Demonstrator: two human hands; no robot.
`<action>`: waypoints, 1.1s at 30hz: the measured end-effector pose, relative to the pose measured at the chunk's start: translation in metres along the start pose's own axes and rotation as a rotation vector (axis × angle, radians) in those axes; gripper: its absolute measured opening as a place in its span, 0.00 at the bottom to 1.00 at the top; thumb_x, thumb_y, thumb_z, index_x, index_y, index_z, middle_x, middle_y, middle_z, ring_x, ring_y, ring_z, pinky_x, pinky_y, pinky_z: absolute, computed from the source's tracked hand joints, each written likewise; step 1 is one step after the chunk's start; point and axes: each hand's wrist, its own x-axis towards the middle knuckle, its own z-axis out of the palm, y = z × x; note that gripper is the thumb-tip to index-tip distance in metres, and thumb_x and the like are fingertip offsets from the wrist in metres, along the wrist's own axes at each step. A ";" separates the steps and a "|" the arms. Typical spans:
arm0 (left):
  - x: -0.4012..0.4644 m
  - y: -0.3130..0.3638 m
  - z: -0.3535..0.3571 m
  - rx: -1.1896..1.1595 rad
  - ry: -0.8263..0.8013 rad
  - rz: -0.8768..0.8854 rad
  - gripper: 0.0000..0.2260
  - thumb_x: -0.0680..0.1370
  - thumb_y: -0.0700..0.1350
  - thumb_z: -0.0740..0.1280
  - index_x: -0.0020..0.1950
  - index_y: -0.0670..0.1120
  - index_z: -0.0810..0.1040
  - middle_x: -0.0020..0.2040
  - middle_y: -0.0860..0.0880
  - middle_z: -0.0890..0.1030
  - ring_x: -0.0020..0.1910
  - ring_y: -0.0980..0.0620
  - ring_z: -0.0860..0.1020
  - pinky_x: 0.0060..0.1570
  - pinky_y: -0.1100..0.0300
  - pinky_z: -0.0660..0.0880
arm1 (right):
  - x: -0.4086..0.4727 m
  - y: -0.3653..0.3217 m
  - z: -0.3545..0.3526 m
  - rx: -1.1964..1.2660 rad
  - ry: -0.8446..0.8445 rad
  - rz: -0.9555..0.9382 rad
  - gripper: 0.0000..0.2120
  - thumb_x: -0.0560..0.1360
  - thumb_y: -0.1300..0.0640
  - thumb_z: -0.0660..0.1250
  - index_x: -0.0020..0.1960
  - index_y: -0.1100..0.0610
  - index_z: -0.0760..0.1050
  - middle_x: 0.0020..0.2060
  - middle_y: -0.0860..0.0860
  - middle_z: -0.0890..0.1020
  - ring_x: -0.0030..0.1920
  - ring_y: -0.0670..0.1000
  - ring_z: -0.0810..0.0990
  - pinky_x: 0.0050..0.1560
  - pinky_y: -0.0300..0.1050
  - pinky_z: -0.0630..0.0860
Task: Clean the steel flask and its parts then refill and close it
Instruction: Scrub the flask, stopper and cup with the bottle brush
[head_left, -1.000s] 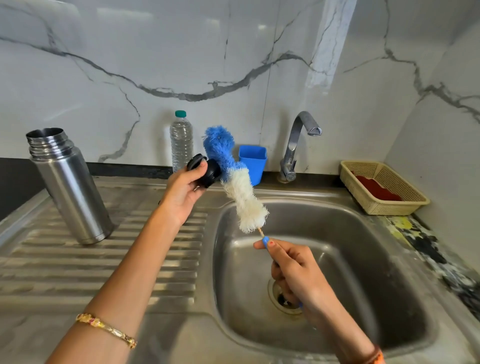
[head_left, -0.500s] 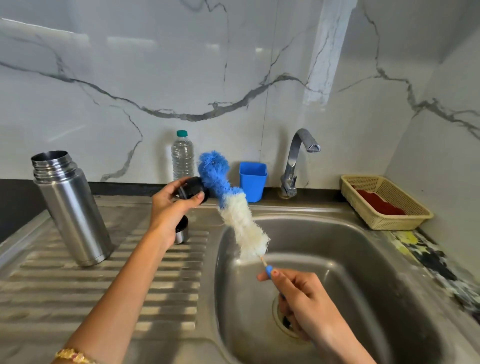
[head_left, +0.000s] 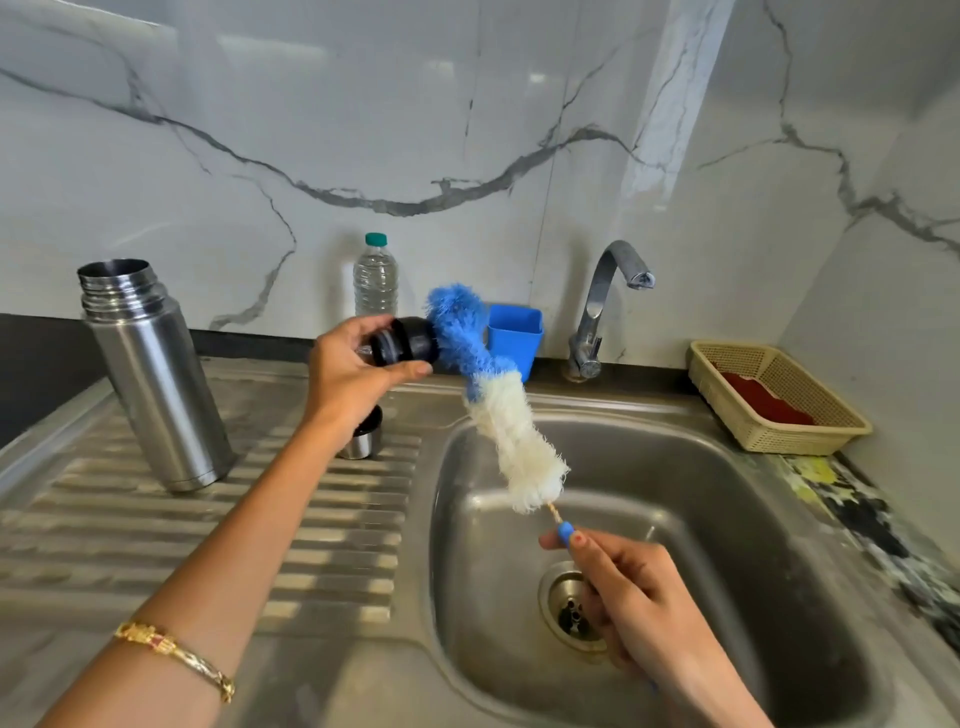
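The left hand (head_left: 353, 382) grips the black flask stopper (head_left: 405, 340) against the bottle brush's (head_left: 498, 410) blue tip; the right hand (head_left: 631, 597) pinches its handle over the sink (head_left: 675, 447); the open steel flask (head_left: 153, 374) stands on the drainboard (head_left: 208, 519).

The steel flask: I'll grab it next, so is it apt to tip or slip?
The steel flask looks tall and narrow on the ridged drainboard, so a nudge could tip it. Its polished wall may be slippery.
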 end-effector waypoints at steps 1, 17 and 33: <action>-0.004 0.000 0.004 0.019 -0.029 0.010 0.32 0.57 0.38 0.80 0.60 0.41 0.76 0.56 0.45 0.79 0.57 0.46 0.78 0.62 0.49 0.72 | 0.004 -0.001 0.001 0.023 0.016 -0.009 0.13 0.79 0.57 0.58 0.44 0.56 0.80 0.18 0.48 0.63 0.16 0.43 0.56 0.17 0.32 0.54; -0.018 -0.005 0.019 -0.101 -0.032 0.009 0.30 0.49 0.44 0.80 0.50 0.52 0.80 0.52 0.44 0.82 0.44 0.51 0.82 0.49 0.56 0.79 | 0.014 -0.002 0.005 -0.029 0.014 -0.043 0.13 0.79 0.56 0.59 0.43 0.54 0.80 0.18 0.48 0.64 0.16 0.41 0.58 0.18 0.30 0.56; -0.011 -0.009 0.008 -0.093 0.023 -0.017 0.27 0.58 0.31 0.78 0.54 0.45 0.79 0.52 0.42 0.80 0.37 0.57 0.80 0.40 0.70 0.76 | 0.007 0.005 0.000 -0.017 0.018 0.013 0.13 0.79 0.56 0.59 0.42 0.54 0.80 0.19 0.48 0.65 0.16 0.41 0.59 0.17 0.31 0.55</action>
